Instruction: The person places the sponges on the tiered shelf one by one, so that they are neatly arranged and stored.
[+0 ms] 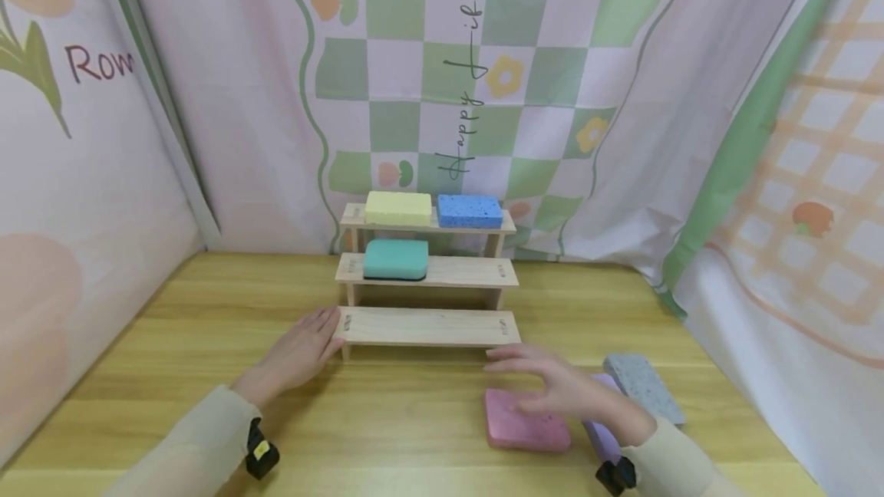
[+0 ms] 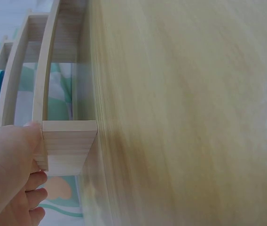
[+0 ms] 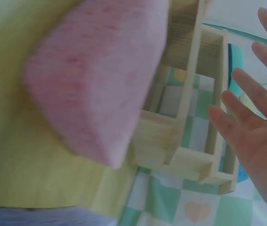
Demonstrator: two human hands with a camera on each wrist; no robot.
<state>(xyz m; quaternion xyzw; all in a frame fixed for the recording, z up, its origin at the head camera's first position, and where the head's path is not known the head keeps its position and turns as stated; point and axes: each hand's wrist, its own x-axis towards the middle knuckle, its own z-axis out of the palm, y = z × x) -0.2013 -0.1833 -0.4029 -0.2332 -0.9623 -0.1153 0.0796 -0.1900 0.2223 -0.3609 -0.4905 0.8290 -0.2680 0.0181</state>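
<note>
A three-step wooden shelf [image 1: 428,326] stands on the table in the head view. My left hand [image 1: 297,351] holds the left end of its lowest step, thumb by the front edge; the left wrist view shows its fingers [image 2: 37,195] curled beside the board's end. My right hand [image 1: 552,386] hovers over a pink sponge [image 1: 528,432], fingers spread and grasping nothing. In the right wrist view the pink sponge [image 3: 100,75] looks apart from the open palm. On the shelf sit a yellow sponge [image 1: 398,209], a blue sponge [image 1: 470,212] and a teal sponge [image 1: 396,259].
A grey sponge [image 1: 644,388] and a purple sponge [image 1: 604,439], partly hidden by the right forearm, lie at the right of the wooden table [image 1: 387,436]. Printed curtains [image 1: 242,98] hang behind the shelf and along both sides.
</note>
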